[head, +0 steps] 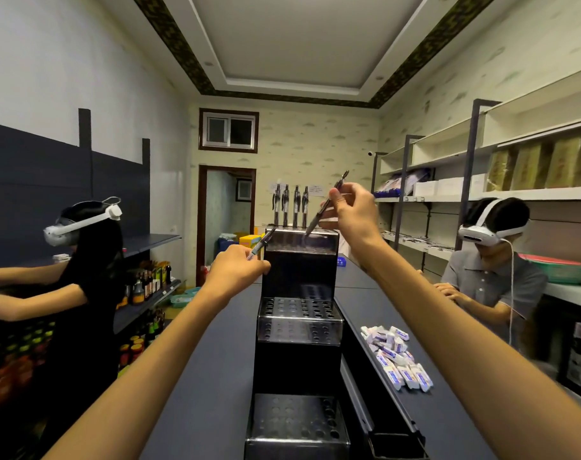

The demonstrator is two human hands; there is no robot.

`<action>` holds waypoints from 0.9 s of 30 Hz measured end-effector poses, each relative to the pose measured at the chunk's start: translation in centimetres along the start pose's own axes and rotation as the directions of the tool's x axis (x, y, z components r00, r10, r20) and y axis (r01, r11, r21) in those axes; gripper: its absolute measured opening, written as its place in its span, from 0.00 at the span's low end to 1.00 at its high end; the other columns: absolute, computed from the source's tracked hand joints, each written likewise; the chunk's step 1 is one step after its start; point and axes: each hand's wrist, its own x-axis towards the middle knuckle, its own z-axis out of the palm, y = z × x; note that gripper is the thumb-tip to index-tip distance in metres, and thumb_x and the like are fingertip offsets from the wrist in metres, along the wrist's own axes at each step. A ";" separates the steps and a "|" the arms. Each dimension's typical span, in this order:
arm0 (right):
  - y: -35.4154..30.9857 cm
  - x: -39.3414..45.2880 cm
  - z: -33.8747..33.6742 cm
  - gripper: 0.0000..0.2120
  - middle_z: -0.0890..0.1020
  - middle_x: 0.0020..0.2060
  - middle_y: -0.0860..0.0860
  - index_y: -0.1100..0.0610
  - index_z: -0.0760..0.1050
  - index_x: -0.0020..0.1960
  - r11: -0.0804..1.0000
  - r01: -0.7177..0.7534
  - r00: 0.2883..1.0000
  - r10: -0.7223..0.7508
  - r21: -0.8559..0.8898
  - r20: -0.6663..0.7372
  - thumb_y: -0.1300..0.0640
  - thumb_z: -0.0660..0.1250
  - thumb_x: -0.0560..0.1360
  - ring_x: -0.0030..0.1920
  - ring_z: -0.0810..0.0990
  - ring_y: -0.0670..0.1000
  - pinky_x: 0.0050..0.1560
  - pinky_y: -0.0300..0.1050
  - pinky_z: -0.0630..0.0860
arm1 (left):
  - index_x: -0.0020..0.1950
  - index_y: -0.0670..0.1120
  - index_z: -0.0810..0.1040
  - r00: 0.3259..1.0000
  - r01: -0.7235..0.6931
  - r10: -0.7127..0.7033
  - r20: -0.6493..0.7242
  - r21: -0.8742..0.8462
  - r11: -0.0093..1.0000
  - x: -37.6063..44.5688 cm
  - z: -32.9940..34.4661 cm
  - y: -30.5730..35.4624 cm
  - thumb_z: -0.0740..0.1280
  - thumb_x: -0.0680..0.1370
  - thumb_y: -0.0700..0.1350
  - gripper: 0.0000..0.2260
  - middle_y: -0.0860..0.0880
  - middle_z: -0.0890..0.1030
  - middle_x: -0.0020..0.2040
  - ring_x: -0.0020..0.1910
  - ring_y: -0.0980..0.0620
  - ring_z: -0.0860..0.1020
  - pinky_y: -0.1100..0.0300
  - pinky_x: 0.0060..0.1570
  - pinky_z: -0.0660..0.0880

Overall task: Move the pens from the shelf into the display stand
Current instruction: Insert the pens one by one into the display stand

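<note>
Four pens (290, 205) stand in the display stand (299, 260) — each hand's fingers pinch one more pen.

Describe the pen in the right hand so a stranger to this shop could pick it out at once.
Start at the black stepped display stand on the dark counter in the middle of the room and go to its top tier. Four pens stand upright in a row at the back of that tier. The pen you want is just right of them: it alone slants, pinched in the right hand, tip down at the holes.
</note>
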 end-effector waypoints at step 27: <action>1.7 6.0 2.0 0.14 0.84 0.54 0.61 0.64 0.79 0.65 0.900 0.068 0.997 -0.045 -0.430 0.063 0.59 0.68 0.81 0.50 0.85 0.61 0.56 0.59 0.82 | 0.35 0.49 0.70 0.984 -0.164 0.171 0.048 -0.114 0.980 -0.7 -1.6 -0.2 0.70 0.76 0.42 0.13 0.50 0.75 0.32 0.33 0.53 0.72 0.57 0.37 0.72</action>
